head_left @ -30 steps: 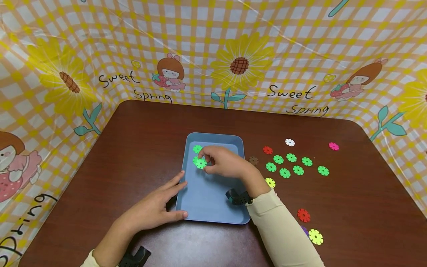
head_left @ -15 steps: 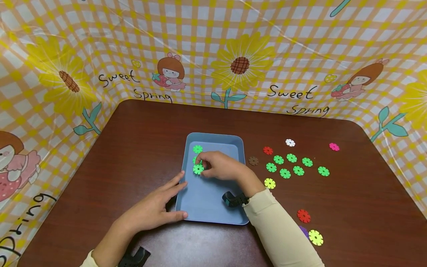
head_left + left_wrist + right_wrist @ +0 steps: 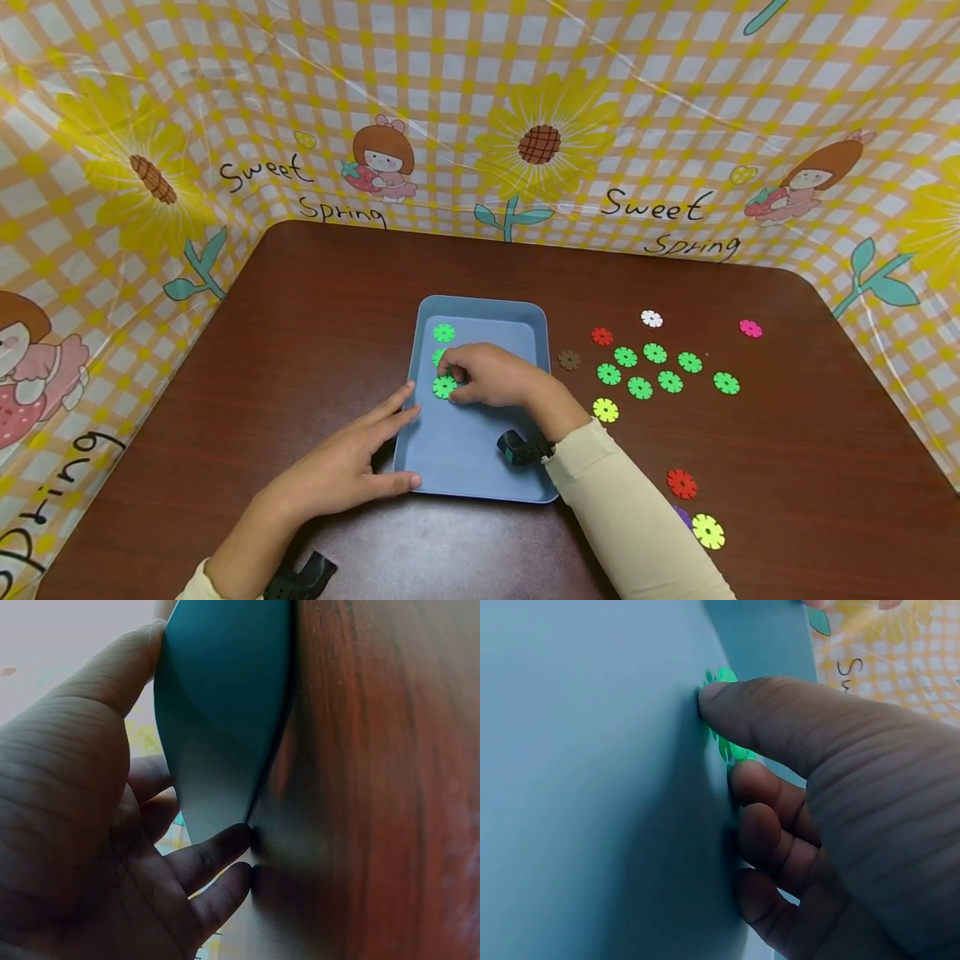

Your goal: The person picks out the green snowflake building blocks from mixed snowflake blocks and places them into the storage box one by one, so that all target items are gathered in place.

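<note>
A shallow blue tray (image 3: pixel 487 454) stands at mid-table. Three green notched discs line its left side, the middle one (image 3: pixel 438 357) partly covered by my right hand (image 3: pixel 495 375). With thumb and index finger that hand pinches the nearest green notched disc (image 3: pixel 444 387), low over the tray floor. In the right wrist view the thumb lies across this disc (image 3: pixel 727 746) and the other fingers curl below. My left hand (image 3: pixel 341 467) rests against the tray's left side, fingers spread and fairly straight. Its thumb touches the tray rim in the left wrist view, with two fingertips near the tabletop.
Right of the tray lie several green notched discs (image 3: pixel 640 388), along with red (image 3: pixel 602 337), white (image 3: pixel 652 318), pink (image 3: pixel 750 328), brown (image 3: pixel 569 360) and yellow (image 3: pixel 605 410) ones. More discs, including a yellow one (image 3: pixel 708 532), lie beside the right sleeve (image 3: pixel 630 508). A patterned cloth (image 3: pixel 450 83) surrounds the table.
My right hand has moved the pinched green disc a little toward the near side of the tray, away from the middle disc. The left hand has stayed at the tray's side.
</note>
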`<action>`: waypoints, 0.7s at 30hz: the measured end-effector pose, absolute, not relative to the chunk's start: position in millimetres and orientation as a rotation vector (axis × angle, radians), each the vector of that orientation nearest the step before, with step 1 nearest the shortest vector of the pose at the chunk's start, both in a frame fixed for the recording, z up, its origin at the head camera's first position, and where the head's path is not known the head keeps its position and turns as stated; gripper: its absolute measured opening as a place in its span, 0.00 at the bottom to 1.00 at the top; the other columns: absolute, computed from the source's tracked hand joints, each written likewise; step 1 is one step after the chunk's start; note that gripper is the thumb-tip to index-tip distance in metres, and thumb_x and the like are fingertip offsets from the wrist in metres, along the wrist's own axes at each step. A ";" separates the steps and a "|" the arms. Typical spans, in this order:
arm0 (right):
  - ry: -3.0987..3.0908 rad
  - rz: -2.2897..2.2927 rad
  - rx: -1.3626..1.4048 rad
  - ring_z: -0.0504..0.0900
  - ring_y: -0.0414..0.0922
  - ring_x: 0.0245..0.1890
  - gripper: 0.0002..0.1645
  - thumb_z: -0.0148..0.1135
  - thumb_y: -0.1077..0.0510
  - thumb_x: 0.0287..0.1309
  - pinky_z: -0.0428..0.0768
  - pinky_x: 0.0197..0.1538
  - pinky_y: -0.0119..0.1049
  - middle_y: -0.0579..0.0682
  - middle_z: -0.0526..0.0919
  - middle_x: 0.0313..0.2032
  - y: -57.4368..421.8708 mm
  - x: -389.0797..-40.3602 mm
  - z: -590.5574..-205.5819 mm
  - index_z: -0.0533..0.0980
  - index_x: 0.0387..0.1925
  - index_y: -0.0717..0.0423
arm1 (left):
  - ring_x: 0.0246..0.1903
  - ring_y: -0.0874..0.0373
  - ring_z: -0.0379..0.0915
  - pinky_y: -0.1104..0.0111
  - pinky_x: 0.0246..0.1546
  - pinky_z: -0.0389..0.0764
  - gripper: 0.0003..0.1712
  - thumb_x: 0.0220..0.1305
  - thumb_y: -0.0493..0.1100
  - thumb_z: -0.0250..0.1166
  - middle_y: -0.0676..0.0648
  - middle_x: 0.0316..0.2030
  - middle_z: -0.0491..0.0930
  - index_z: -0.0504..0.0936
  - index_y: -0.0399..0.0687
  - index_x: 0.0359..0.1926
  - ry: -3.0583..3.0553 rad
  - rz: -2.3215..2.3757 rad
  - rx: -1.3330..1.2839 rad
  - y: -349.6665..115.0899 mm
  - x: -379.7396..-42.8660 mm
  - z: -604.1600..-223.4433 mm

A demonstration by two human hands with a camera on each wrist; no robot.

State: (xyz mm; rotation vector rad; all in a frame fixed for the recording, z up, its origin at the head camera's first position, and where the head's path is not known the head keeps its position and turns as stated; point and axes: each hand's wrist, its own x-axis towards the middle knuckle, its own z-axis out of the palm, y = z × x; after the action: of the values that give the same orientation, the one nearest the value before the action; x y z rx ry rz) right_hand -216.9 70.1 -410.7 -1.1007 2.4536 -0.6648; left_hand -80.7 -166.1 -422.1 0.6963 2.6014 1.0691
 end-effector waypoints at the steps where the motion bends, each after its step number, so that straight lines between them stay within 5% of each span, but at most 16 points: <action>1: 2.460 -0.647 -1.105 0.72 0.40 0.31 0.12 0.70 0.60 0.58 0.72 0.39 0.35 0.43 0.75 0.30 69.3 -217.0 -411.0 0.79 0.44 0.52 | 0.74 0.56 0.46 0.50 0.67 0.60 0.51 0.60 0.68 0.65 0.57 0.78 0.42 0.61 0.48 0.76 2.602 1.071 0.696 -166.3 -80.7 -422.0; 21: 2.468 -0.616 -1.046 0.72 0.41 0.32 0.15 0.71 0.59 0.57 0.72 0.40 0.35 0.44 0.76 0.30 67.1 -216.6 -411.0 0.79 0.46 0.53 | 0.74 0.56 0.47 0.51 0.67 0.62 0.51 0.60 0.70 0.63 0.56 0.78 0.43 0.61 0.48 0.76 2.624 1.051 0.726 -166.7 -81.1 -421.7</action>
State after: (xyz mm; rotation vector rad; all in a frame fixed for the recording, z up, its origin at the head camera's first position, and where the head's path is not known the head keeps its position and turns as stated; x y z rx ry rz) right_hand -216.6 67.1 -411.0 -1.0461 2.4679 -0.6164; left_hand -81.1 -166.7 -421.7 0.7263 2.6239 1.0509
